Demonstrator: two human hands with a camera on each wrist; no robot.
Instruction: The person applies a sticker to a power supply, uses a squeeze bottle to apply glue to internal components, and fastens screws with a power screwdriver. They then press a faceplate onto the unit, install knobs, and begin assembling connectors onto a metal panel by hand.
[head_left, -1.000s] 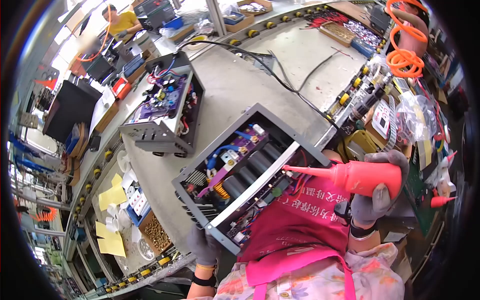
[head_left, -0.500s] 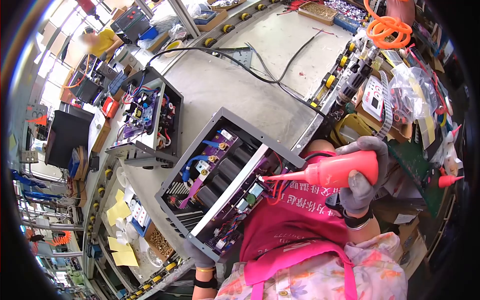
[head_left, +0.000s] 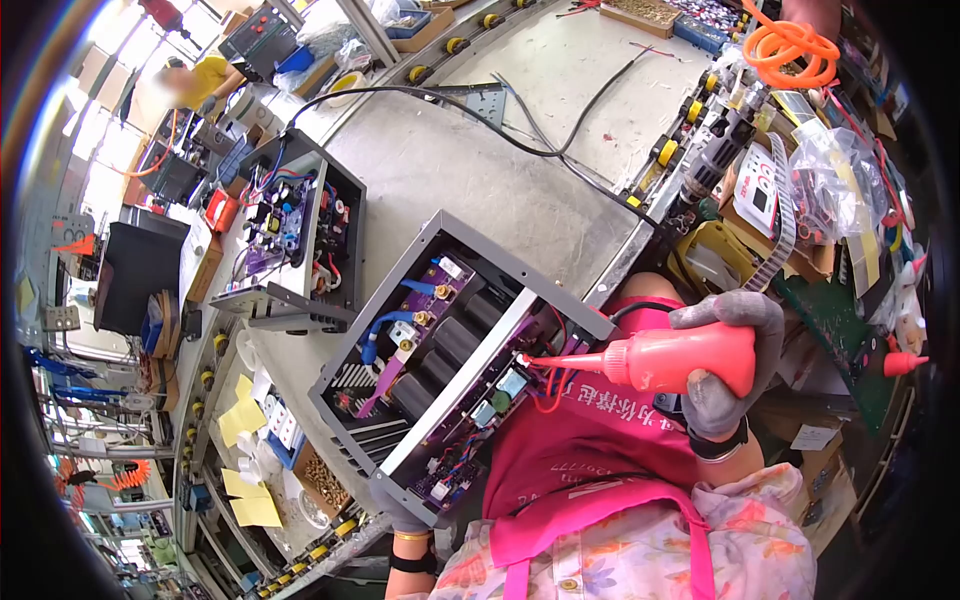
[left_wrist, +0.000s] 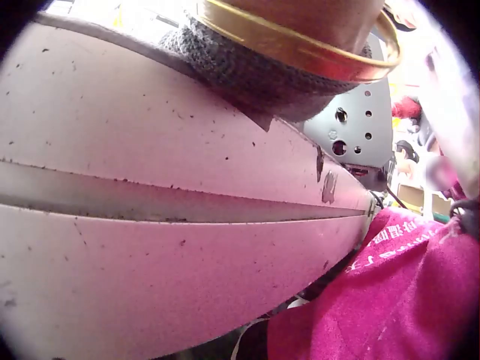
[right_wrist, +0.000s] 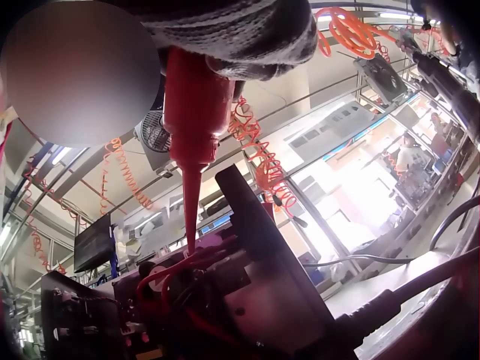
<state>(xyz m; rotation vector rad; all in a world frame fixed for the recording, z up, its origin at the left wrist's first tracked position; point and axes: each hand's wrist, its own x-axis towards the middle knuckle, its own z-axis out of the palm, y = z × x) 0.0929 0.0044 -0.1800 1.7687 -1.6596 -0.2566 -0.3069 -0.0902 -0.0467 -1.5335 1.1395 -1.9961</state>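
Observation:
In the head view my gloved right hand [head_left: 768,338] grips a red squeeze bottle [head_left: 685,358] lying sideways, thumb below and fingers above. Its long thin nozzle [head_left: 568,362] reaches to a white connector and red wires on the circuit board of an open grey metal case [head_left: 522,273]. The right wrist view has the bottle [right_wrist: 196,112] pointing down, its tip close over the red wires [right_wrist: 178,264]. Tilted towards the body, the case shows black cylinders and blue cables inside. My gloved left hand [head_left: 402,512] is at its lower corner, fingers hidden beneath.
A second open case [head_left: 335,215] stands further back on the worktable [head_left: 420,150]. A black cable [head_left: 470,120] runs across the surface. To the left are yellow papers [head_left: 240,415] and a box of brass-coloured parts [head_left: 318,485]. An orange coiled hose [head_left: 790,55] hangs at upper right.
The bottle and case moved left in the head view, and the nozzle tip went from the case's edge down to the connector. Over the last half second they have hardly moved.

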